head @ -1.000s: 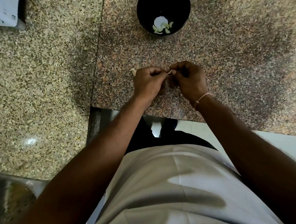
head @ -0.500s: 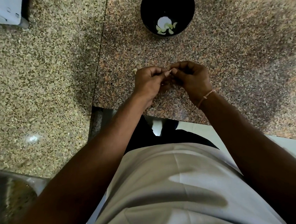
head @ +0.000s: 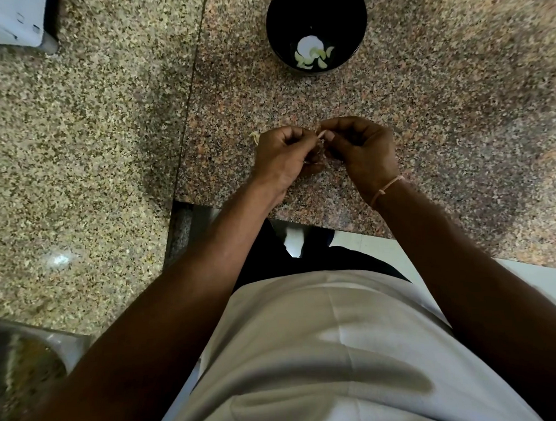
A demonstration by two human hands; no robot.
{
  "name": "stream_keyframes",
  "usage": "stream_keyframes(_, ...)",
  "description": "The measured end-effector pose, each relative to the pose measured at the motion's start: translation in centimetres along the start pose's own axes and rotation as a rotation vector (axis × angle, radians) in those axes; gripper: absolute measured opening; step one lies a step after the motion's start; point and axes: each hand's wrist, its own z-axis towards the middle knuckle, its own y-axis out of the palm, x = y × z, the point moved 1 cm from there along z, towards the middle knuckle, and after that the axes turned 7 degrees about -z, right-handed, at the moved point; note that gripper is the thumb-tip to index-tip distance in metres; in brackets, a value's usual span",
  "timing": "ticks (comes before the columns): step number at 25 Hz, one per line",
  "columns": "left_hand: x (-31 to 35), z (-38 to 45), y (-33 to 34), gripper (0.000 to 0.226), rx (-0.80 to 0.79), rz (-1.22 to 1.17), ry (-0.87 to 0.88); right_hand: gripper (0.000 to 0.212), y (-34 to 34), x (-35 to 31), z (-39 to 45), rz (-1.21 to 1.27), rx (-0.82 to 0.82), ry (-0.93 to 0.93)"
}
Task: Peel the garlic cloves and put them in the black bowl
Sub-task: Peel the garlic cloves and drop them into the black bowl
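my left hand (head: 282, 155) and right hand (head: 362, 148) pinch one garlic clove (head: 320, 136) | near counter's front edge (head: 302, 209) | bowl (head: 315, 2) at back holds peeled cloves (head: 314, 58)

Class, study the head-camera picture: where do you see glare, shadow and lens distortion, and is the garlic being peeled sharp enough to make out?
Head view: a bright glare patch sits in the black bowl beside the peeled cloves; a fainter glint marks the counter at left; soft shadow darkens the granite around the hands; wide-angle bending curves the counter seam and edges; the clove between left hand and right hand is too small to read.
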Motion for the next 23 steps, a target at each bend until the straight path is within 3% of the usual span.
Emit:
stream_keyframes(9, -0.24, -0.11, -0.29, 0.012, -0.023, 0.020, 0.048, 0.018, 0.11, -0.29, -0.33, 0.032, -0.028, 0.011)
stream_keyframes(20, 0.04, -0.67, 0.33, 0.016, -0.055, -0.199, -0.136, 0.017, -0.62, 0.21, 0.51, 0.361, -0.296, 0.181)
stream_keyframes(23, -0.21, -0.51, -0.12, 0.014, -0.045, -0.109, -0.051, 0.017, -0.55, 0.09, 0.56, 0.286, -0.266, 0.169)
